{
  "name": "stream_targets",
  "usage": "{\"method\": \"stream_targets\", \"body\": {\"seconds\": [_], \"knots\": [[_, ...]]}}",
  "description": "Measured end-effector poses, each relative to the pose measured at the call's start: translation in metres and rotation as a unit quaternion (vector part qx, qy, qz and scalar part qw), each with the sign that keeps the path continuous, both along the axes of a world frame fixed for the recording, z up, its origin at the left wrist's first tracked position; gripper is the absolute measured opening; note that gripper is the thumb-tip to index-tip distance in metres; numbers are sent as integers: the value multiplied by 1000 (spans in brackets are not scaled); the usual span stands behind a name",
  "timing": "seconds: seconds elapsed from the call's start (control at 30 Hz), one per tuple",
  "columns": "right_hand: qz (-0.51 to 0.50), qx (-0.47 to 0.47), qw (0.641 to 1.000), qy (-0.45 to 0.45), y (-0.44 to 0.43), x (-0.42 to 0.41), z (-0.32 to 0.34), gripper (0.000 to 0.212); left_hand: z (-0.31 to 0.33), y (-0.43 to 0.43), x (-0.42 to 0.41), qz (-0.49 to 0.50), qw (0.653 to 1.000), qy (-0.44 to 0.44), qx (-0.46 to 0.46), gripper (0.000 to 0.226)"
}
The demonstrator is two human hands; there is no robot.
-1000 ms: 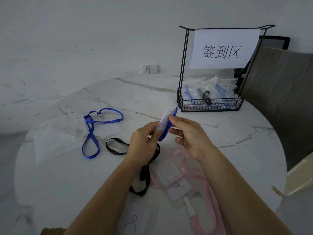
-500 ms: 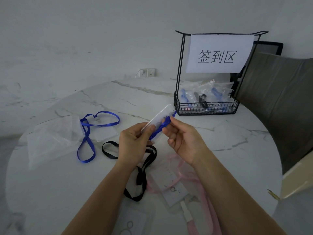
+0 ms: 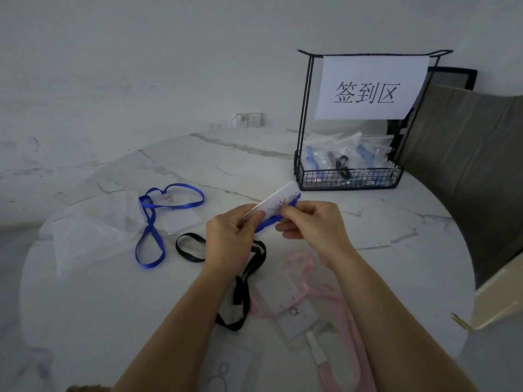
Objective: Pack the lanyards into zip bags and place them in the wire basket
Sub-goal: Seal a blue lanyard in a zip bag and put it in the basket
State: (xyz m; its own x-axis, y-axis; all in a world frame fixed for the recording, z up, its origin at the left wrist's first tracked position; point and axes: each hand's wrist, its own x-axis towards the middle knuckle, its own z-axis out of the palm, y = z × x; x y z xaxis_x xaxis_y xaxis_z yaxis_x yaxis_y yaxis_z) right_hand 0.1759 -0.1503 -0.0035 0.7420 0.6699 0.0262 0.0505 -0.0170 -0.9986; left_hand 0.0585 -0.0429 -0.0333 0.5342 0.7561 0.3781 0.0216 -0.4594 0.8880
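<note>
Above the middle of the round marble table (image 3: 113,301) my left hand (image 3: 229,239) grips a clear badge holder (image 3: 276,202) with a blue strap (image 3: 271,220) folded along it. My right hand (image 3: 314,224) pinches that blue strap against the holder. On the table lie a second blue lanyard (image 3: 150,222) with its clear card sleeve, a black lanyard (image 3: 243,278) and a pink lanyard (image 3: 339,321) with a white card. A pile of clear zip bags (image 3: 93,230) sits at the left. The black wire basket (image 3: 348,179) at the back right holds several packed bags.
A white paper sign (image 3: 368,86) hangs on the basket's tall frame. A grey chair back (image 3: 467,165) stands right of the table, and a cardboard edge (image 3: 498,295) pokes in at the right. Another card sleeve (image 3: 226,372) lies near the front edge between my forearms.
My right hand has closed in on the holder and now pinches the blue strap against it. The holder has tipped flatter, and both hands sit slightly lower.
</note>
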Motion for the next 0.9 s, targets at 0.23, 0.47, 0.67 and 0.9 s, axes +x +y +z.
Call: {"method": "stream_targets", "body": {"seconds": [0.23,0.47,0.67,0.9], "knots": [[47,-103,992,-50,-3,10,-10,20,0,-4,-2,52,978,104,172,21],[-46,-203,921,-330,5,15,-21,22,6,5,-4,-6,998,53,-45,19],[-101,-77,934,-333,15,13,-33,21,13,-2,-4,-23,950,-56,-305,6],[-54,115,992,-12,15,7,-26,14,8,2,3,25,957,-42,-287,25]]}}
